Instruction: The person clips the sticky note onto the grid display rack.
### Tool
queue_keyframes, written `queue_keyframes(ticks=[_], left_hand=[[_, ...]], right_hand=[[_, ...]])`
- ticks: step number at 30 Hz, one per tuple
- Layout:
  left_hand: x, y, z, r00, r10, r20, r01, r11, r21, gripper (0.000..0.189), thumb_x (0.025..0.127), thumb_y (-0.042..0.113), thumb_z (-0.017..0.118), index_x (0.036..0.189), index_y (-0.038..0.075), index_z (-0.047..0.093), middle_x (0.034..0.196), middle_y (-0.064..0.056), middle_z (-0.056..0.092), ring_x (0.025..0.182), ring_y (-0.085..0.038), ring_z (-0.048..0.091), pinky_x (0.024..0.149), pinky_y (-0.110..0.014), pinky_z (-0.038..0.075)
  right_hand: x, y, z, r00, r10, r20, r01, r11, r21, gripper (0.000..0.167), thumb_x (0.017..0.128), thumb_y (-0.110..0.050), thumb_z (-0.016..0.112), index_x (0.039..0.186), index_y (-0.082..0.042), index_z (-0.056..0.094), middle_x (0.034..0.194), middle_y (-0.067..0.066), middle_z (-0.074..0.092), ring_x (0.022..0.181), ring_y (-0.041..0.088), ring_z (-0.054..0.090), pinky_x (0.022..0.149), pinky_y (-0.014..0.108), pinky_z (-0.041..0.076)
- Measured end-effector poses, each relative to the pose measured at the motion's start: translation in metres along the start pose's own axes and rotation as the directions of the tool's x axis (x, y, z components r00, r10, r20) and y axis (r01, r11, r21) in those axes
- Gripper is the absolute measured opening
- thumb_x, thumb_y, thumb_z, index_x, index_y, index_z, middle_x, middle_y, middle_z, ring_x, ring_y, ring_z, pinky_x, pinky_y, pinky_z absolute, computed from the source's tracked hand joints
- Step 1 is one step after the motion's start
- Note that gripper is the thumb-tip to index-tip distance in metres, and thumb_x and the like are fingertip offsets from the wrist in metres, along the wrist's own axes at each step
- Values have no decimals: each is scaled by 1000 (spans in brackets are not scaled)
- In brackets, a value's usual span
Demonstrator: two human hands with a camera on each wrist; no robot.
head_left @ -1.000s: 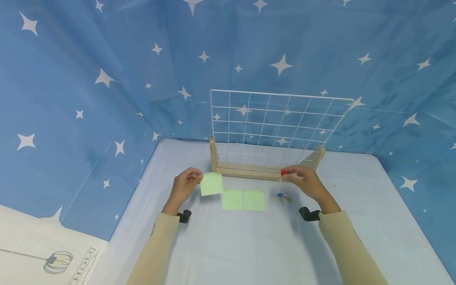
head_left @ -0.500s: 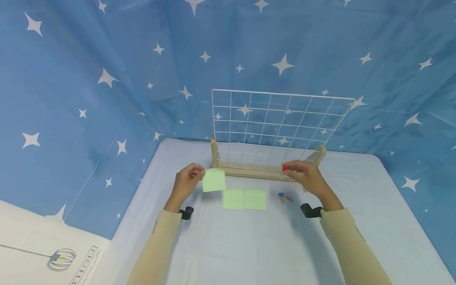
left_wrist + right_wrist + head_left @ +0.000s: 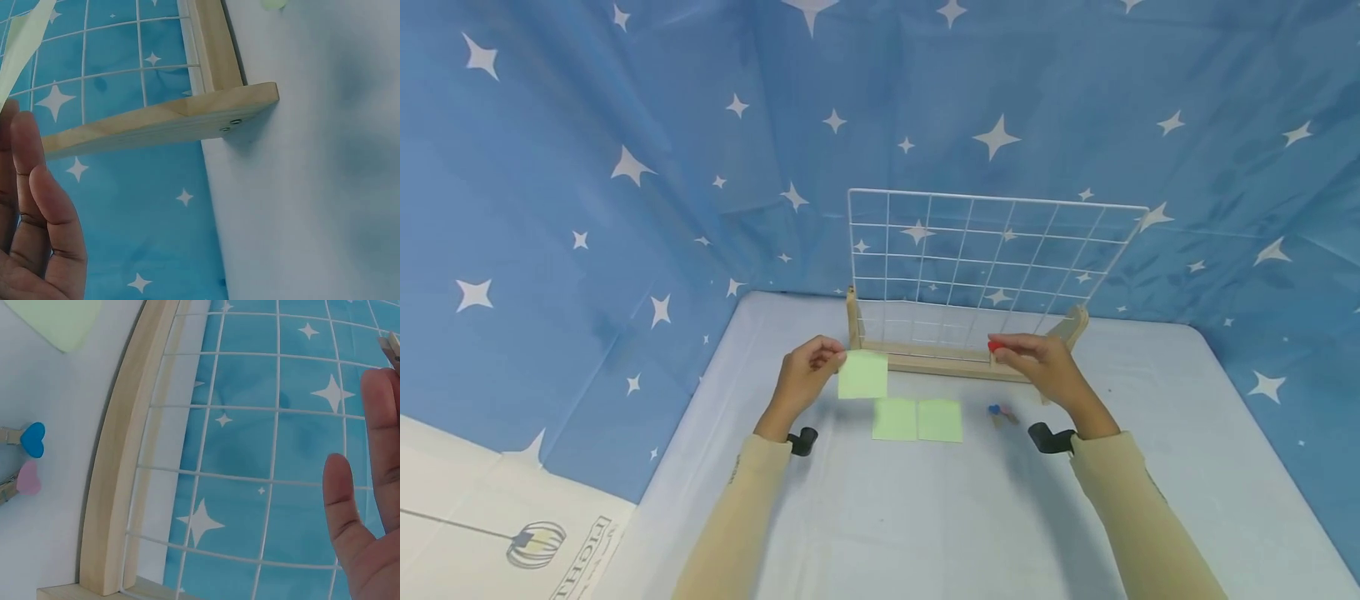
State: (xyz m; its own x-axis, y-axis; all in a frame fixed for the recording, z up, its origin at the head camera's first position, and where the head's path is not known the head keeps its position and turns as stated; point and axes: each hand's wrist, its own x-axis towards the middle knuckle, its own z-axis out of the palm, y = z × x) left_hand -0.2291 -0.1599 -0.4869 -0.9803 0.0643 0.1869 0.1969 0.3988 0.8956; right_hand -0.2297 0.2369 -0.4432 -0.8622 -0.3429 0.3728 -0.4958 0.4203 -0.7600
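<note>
My left hand (image 3: 808, 371) pinches a pale green sticky note (image 3: 862, 375) by its upper left edge, holding it above the table. In the left wrist view that note (image 3: 19, 53) shows nearly edge-on above the curled fingers. With thumb and forefinger my right hand (image 3: 1043, 365) pinches a small wooden clothespin with a red heart (image 3: 995, 346). Only a bit of this clothespin (image 3: 394, 350) shows in the right wrist view. Both hands are in front of a white wire grid (image 3: 977, 258) that leans back in a wooden stand (image 3: 940, 362).
Two green sticky notes (image 3: 895, 419) lie side by side on the white table (image 3: 880, 525). Right of them lie two clothespins, one with a blue heart (image 3: 33, 439), one with a pink heart (image 3: 29, 478). A blue star-patterned cloth (image 3: 760, 233) hangs behind the grid.
My left hand has moved right and slightly up with the sticky note, toward the grid. My right hand, still pinching the red-heart clothespin, has risen a little.
</note>
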Motion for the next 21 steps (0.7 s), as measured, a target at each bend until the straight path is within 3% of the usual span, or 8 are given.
queue_keyframes(ticks=[13,21], left_hand=[[4,12,3,998,46,40,-46,999,-11,16,107,18,72,115,5,75,101,-9,77,89,-22,69,82,-33,56],[7,17,6,998,56,17,-56,998,-6,15,108,19,71,114,6,75,101,-8,77,93,-23,69,88,-38,57]], right_hand=[[9,-11,5,1000,12,-13,-11,998,63,21,99,8,71,119,13,74,111,24,78,99,-8,69,92,11,53],[11,-17,10,1000,-11,-19,12,999,38,19,99,9,72,118,10,76,110,27,77,99,-8,67,94,10,51]])
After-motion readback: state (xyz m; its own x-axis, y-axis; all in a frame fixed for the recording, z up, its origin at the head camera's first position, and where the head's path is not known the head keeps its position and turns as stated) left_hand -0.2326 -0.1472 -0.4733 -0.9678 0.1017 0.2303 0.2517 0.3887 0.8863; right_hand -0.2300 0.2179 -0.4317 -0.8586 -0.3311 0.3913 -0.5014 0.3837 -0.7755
